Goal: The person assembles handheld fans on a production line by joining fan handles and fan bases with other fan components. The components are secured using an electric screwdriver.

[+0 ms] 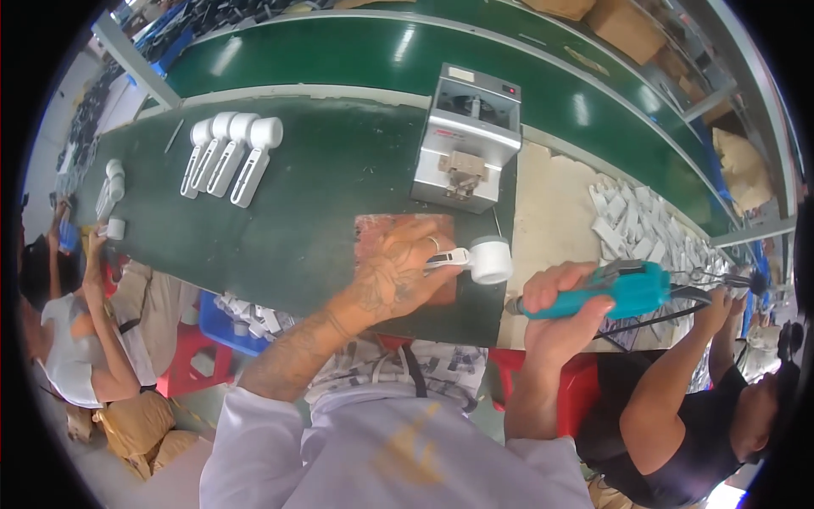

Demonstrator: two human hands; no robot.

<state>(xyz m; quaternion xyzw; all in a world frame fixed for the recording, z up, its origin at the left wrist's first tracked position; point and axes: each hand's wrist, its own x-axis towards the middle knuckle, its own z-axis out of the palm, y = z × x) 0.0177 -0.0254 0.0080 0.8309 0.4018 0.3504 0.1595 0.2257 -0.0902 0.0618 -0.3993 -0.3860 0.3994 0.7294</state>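
Observation:
My left hand (394, 271) is closed around the handle of a white handheld device with a round, drum-shaped head (491, 260). The device lies sideways over a worn reddish mat (373, 231), its head to the right. My right hand (560, 310) grips a teal electric screwdriver (632, 291). The driver is held roughly level, its dark nose pointing left, just below the device's head; whether they touch I cannot tell. A cable trails off its right end.
Several similar white devices (246, 174) lie in a row at the left. Behind the mat stands a grey metal machine (466, 140). White parts (627, 225) are heaped at the right. People sit on both sides: one person (76, 339) left, another person (670, 407) close on the right.

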